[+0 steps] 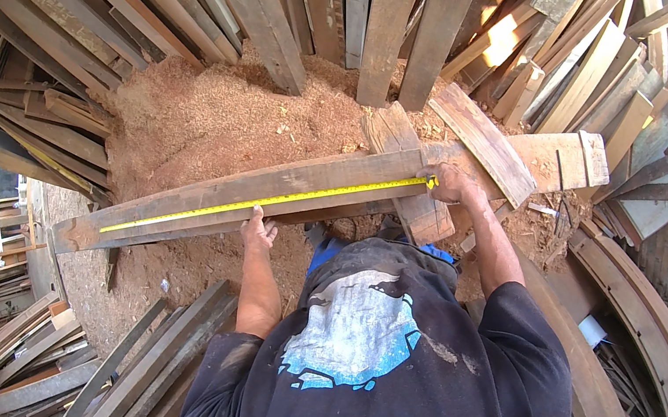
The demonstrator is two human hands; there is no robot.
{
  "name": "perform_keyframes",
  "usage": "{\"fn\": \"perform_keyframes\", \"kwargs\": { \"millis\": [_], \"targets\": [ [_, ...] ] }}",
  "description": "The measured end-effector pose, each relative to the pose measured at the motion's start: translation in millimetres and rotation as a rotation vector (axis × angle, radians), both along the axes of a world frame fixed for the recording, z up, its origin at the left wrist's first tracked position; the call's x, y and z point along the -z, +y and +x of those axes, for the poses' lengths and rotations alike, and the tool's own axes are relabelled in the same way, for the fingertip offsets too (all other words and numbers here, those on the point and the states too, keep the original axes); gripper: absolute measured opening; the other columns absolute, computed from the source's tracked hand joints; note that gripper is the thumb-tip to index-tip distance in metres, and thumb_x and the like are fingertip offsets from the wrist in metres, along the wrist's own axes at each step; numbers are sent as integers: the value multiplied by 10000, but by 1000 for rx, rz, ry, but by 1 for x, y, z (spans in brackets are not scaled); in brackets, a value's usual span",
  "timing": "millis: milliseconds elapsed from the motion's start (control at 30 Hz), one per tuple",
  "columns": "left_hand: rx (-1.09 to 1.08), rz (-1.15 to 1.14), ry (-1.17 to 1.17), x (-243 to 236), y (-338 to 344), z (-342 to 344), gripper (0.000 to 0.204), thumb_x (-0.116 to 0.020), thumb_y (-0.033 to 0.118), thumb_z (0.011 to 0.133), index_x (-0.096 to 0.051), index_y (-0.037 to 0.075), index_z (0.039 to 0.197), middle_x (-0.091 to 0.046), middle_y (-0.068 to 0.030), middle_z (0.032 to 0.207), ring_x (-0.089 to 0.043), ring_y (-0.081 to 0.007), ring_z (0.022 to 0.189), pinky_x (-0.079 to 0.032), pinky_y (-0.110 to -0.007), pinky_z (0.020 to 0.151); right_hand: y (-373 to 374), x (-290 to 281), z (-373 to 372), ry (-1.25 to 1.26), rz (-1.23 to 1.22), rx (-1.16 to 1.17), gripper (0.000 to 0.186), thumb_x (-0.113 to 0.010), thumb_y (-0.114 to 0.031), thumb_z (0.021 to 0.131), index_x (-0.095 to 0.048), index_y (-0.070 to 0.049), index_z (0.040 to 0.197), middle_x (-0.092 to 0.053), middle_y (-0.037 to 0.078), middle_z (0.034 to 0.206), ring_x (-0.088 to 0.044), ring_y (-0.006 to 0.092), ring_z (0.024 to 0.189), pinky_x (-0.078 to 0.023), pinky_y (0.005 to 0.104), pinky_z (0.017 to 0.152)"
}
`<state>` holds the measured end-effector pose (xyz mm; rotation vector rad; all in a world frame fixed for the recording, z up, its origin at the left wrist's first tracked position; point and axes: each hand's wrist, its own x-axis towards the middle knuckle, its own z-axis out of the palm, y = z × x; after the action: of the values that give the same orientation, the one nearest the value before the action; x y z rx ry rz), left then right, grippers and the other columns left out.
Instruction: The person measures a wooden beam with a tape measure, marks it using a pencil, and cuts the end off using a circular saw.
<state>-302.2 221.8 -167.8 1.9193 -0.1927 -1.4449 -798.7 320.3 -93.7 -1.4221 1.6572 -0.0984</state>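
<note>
A long weathered wooden plank (328, 174) lies slantwise in front of me, from the lower left up to the right. Along its top face runs the yellow blade of a tape measure (291, 198), pulled out nearly straight. My right hand (452, 183) is closed round the tape's body at the plank's right end; the fingers largely hide it. At the near edge, about midway, my left hand (260, 231) grips the plank, a digit resting on top beside the blade. Under the right end is a short thick wooden block (424, 217).
Brown shavings (217, 112) heap on the ground beyond the plank. Upright boards (388, 30) lean along the far side. A curved board (485, 144) lies across a pale beam (565, 163) at right. Stacked timber (153, 373) stands near left; long curved beams (647, 308) lie at right.
</note>
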Motion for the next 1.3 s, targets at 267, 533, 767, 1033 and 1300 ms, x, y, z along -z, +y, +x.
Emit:
{"fn": "perform_keyframes", "kwargs": {
  "millis": [267,533,767,1033,1300],
  "targets": [
    [-1,-6,7,-3,0,-2,783,-759,375,906,-297,139,1492,-455,-177,1433,-521,-459,1256,-378,-578,1050,2,5,-1,9,-14,7,585,-680,-63,721,-640,-116,1302,-670,164,1261,-629,336,1181,-495,414,1030],
    [1,-8,5,-1,0,-2,791,-764,383,899,-307,131,1493,-445,-178,1443,-513,-460,1266,-387,-576,1049,0,-15,4,39,0,-22,590,-679,-105,732,-633,-135,1319,-665,174,1264,-625,335,1189,-491,419,1034],
    [31,27,22,10,0,8,711,-765,409,893,-376,193,1448,-534,-123,1359,-588,-421,1170,-443,-524,957,7,-36,48,-98,-88,-257,594,-675,-242,795,-593,-114,1369,-638,195,1300,-605,358,1205,-467,426,1058],
    [45,20,16,1,1,-1,591,-743,453,900,-492,208,1375,-590,-77,1322,-602,-390,1159,-433,-520,944,-7,-19,103,-271,-8,-327,594,-674,-285,831,-573,-94,1384,-638,210,1302,-594,364,1224,-466,426,1041],
    [-39,-13,17,7,2,4,712,-772,333,897,-378,138,1457,-500,-176,1369,-568,-414,1190,-459,-524,950,-15,-28,116,-316,114,-261,574,-674,-308,866,-576,-78,1382,-675,196,1236,-635,333,1153,-491,407,991]
  ]
}}
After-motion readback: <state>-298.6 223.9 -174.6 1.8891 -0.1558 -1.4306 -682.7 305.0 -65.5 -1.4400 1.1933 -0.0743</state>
